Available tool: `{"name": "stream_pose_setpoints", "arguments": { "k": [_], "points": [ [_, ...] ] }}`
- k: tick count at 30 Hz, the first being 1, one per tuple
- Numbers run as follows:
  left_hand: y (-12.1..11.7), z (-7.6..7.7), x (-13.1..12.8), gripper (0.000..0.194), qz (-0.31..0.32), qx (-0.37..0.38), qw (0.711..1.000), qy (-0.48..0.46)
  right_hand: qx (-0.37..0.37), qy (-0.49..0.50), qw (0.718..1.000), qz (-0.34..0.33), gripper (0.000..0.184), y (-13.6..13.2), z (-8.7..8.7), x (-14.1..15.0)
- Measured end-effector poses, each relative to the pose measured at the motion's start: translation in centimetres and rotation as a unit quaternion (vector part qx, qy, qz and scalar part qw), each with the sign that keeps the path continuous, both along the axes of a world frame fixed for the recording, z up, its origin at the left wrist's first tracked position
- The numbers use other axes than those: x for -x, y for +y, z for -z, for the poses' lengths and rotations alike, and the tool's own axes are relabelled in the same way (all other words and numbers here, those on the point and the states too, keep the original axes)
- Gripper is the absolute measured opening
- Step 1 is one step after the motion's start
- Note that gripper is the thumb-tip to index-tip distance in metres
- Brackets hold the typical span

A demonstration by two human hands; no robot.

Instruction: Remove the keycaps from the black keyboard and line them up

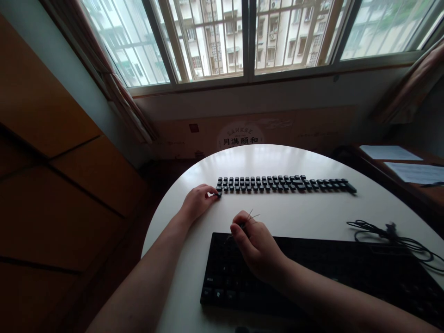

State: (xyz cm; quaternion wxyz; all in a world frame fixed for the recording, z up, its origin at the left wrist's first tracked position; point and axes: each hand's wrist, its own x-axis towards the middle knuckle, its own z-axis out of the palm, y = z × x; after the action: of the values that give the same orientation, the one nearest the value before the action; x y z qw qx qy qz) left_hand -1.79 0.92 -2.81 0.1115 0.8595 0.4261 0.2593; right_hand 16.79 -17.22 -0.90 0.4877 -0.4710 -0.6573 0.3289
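Observation:
My left hand (pixel 198 201) pinches a black keycap (pixel 218 195) at the left end of the keycap rows, touching or just above the table. Two long rows of loose black keycaps (pixel 270 185) stretch to the right from there. Over the upper left part of a black keyboard (pixel 312 263), my right hand (pixel 255 243) is closed around a wire keycap puller (pixel 252 216), whose thin wires stick out past the fingers. Its handle is mostly hidden in the fist. Several keys (pixel 218 293) still sit at the keyboard's lower left; my forearm covers much of its middle.
The round white table (pixel 187 277) carries all of this. A coiled black cable (pixel 391 236) lies at the right behind the keyboard. A brown side table (pixel 378 162) with papers stands to the right, and a wooden cabinet (pixel 52 194) to the left. A barred window is ahead.

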Motion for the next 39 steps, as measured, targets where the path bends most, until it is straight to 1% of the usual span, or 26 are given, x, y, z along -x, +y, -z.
{"name": "stream_pose_setpoints", "arguments": {
  "k": [8,14,19,28,32,39],
  "points": [
    [0.21,0.42,0.00,0.009,-0.006,0.005,1.000,-0.007,0.009,-0.002,1.000,-0.005,0.023,-0.08,-0.14,0.04],
    [0.13,0.34,0.21,0.018,-0.015,0.017,1.000,-0.009,0.002,0.005,1.000,-0.007,0.023,0.00,0.01,-0.01],
    [-0.06,0.26,0.08,0.024,-0.042,0.045,0.998,-0.014,0.007,0.002,1.000,-0.010,0.024,-0.07,0.09,0.06],
    [-0.38,-0.10,-0.47,0.020,-0.062,0.049,0.997,0.000,0.010,0.008,1.000,-0.021,0.023,-0.22,0.09,0.26],
    [-0.35,-0.02,-0.46,0.018,-0.067,0.042,0.997,0.008,0.013,0.006,1.000,-0.023,0.023,-0.29,0.01,0.23],
    [-0.25,0.22,-0.44,0.020,-0.077,0.033,0.996,0.014,0.013,0.001,1.000,-0.020,0.024,-0.27,-0.02,0.21]
  ]
}}
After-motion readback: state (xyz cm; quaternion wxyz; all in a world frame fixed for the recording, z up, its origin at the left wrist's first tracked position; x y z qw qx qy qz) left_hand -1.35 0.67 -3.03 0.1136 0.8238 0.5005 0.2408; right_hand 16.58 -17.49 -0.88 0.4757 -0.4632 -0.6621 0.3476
